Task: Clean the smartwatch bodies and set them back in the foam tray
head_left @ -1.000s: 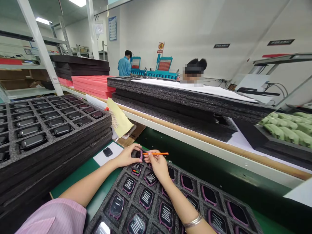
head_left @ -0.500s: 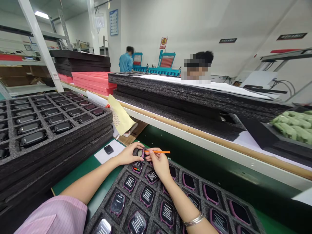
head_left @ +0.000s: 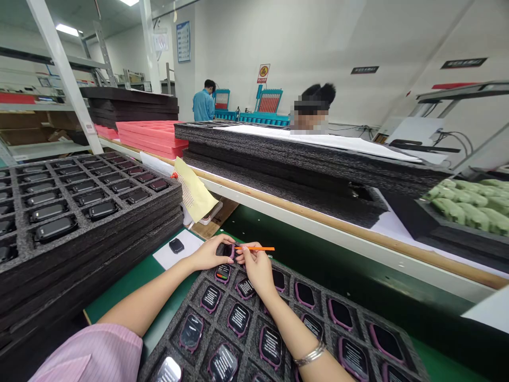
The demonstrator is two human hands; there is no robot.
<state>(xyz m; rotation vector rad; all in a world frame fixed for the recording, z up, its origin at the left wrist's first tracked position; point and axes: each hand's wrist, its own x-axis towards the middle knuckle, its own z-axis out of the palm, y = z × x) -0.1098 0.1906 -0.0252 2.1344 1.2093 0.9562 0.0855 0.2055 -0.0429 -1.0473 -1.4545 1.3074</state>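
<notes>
At the far corner of a dark foam tray point(head_left: 201, 323), my left hand point(head_left: 212, 253) is closed around a purple-rimmed smartwatch case point(head_left: 229, 251). An orange stick point(head_left: 260, 248) is pinched in my right hand point(head_left: 254, 265), its tip against the side of that watch. The held watch's screen looks dark. Several more purple watch cases sit in the tray's pockets, some screens showing lines of white text, others black. One watch near my left hand shows coloured bars point(head_left: 222, 274). My right forearm hides part of the tray.
To the left stands a stack of foam trays point(head_left: 131, 223) with black watch cases. A black case point(head_left: 176, 245) lies on white paper point(head_left: 161, 258). Beyond is a shelf edge point(head_left: 318, 223) bearing foam stacks, pink trays point(head_left: 147, 139) and yellow paper point(head_left: 194, 191). Two people are farther back.
The held watch's screen has gone from lit to dark. Both hands stay in nearly the same place, the orange stick still against the watch. The view has shifted slightly.
</notes>
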